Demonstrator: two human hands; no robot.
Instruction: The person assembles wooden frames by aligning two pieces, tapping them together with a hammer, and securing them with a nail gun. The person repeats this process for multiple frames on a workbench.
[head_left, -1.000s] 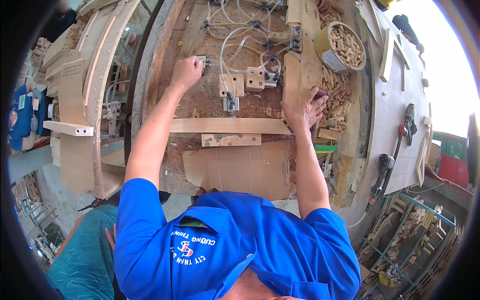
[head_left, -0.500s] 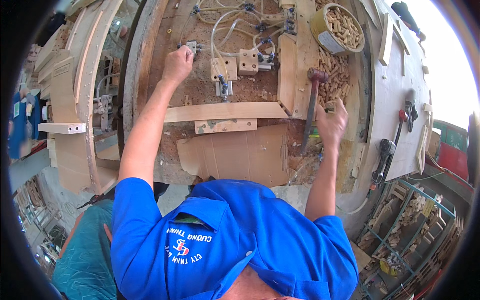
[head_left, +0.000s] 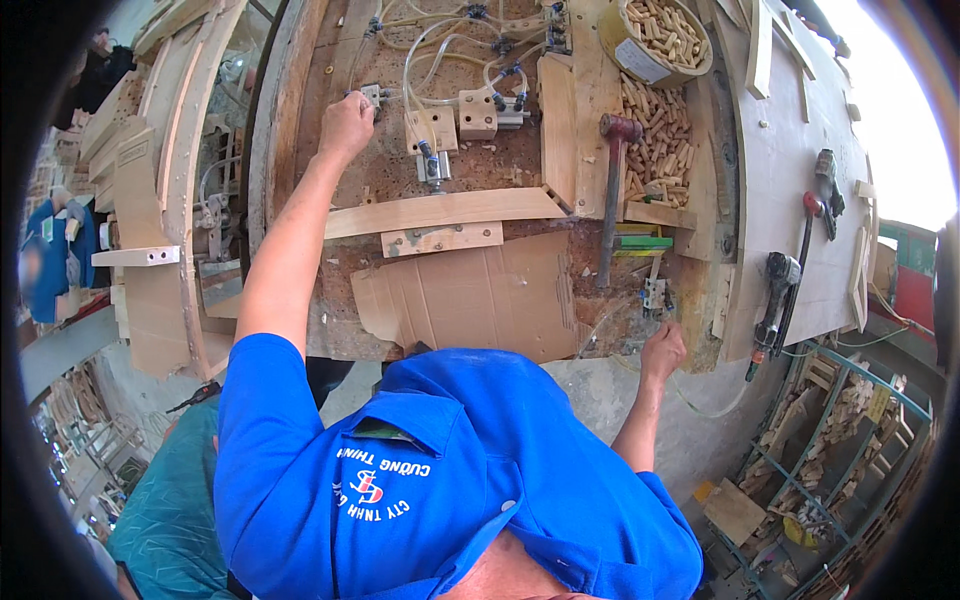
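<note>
My left hand (head_left: 347,125) is closed on a small metal pneumatic valve (head_left: 373,96) at the far left of the bench; its fingertips are partly hidden. My right hand (head_left: 663,350) hovers at the near right bench edge with curled fingers. Just beyond it sits another small metal valve (head_left: 655,294) with a thin hose. A pale wooden strip (head_left: 440,212) with an angled right end lies across the middle, against a wooden block (head_left: 442,239) on its near side. Beyond the strip stand wooden blocks with air cylinders (head_left: 434,170). A hammer (head_left: 611,200) rests right of the strip.
Loose wooden dowels (head_left: 660,150) lie at the right, below a yellow tub (head_left: 610,45) full of them. Clear hoses (head_left: 408,85) loop over the far bench. Cardboard (head_left: 465,295) covers the near edge. Air tools (head_left: 775,300) lie on the right-hand table. Someone in blue (head_left: 50,260) is at far left.
My right hand has moved from beside the dowels and hammer toward me, to the near bench edge, and its fingers have curled. My left hand stays at its valve. The view has shifted slightly.
</note>
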